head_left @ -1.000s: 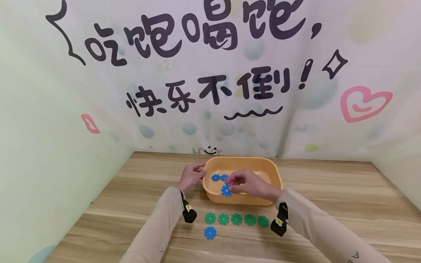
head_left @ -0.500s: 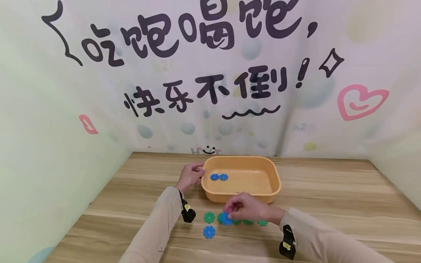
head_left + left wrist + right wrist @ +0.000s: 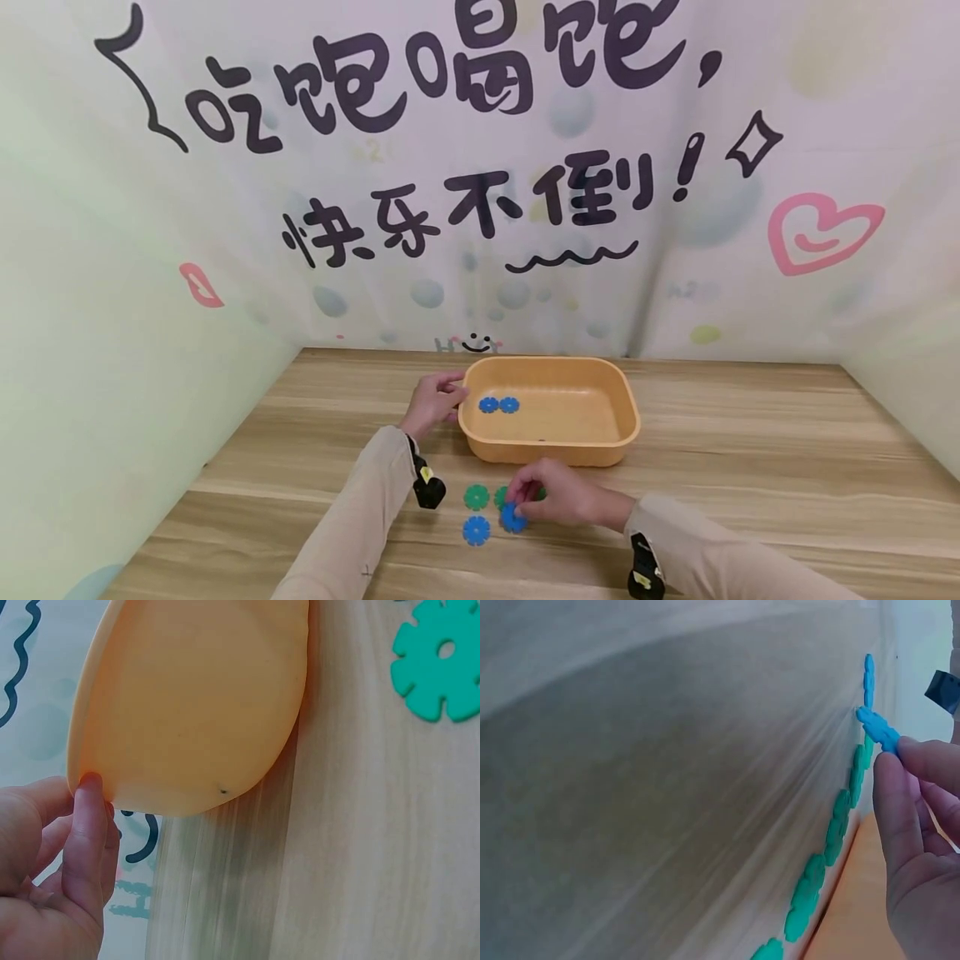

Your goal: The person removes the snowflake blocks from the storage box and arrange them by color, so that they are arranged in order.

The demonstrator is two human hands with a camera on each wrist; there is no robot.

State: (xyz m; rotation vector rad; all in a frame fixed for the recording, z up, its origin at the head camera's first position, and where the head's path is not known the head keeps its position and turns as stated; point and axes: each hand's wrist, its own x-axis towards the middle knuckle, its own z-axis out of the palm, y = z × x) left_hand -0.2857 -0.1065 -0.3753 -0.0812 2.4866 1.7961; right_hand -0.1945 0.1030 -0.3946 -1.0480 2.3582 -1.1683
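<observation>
My right hand (image 3: 562, 493) pinches a blue notched building disc (image 3: 513, 518) between thumb and fingertips. In the right wrist view, that blue disc (image 3: 877, 729) is tilted, its far edge right at the tabletop. To its left lies another blue disc (image 3: 476, 530). Behind them runs a row of green discs (image 3: 476, 497), partly hidden by the right hand in the head view. At the left end of an orange plastic basin (image 3: 547, 454), my left hand (image 3: 433, 404) holds the rim; in the left wrist view its fingers (image 3: 88, 825) overlap the basin's edge.
Two blue discs (image 3: 498, 405) lie inside the basin at its left. The wooden table (image 3: 750, 450) meets a printed white curtain (image 3: 420, 333) at the back, with pale panels at both sides.
The right hand has carried the blue disc from over the basin toward me, down to the table beside the other blue disc. The left hand has stayed at the basin rim.
</observation>
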